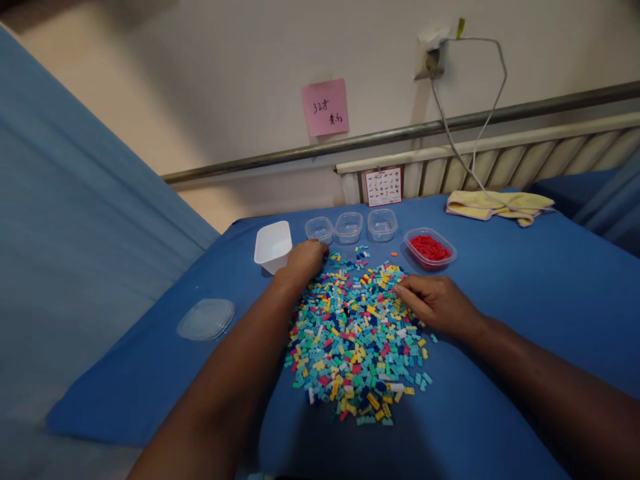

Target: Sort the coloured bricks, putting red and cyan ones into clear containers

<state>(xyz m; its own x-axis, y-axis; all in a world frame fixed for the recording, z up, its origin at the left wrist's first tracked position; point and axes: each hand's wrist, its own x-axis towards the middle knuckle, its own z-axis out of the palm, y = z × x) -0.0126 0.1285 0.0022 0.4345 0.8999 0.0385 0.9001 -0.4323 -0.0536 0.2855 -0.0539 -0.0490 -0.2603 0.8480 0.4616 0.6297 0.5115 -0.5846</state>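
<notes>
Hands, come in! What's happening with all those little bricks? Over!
Left hand at far-left edge of brick pile, right hand at its right edge; grips unclear. Pile spread out, colours mixed. White tub close beside left hand.

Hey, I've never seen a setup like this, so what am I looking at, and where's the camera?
There is no machine here: these are a person's two bare hands, seen in one picture from a camera worn on that person's head, looking forward and down. On the blue cloth lies a loose pile of small multicolored toy bricks. The left hand is at the pile's far left edge, near a white tub and three small clear containers. The right hand is at the pile's right side. Beyond it, another clear container holds red pieces. Clear lids lie at left. Whether either hand has a brick in its grip is too small to tell.
</notes>
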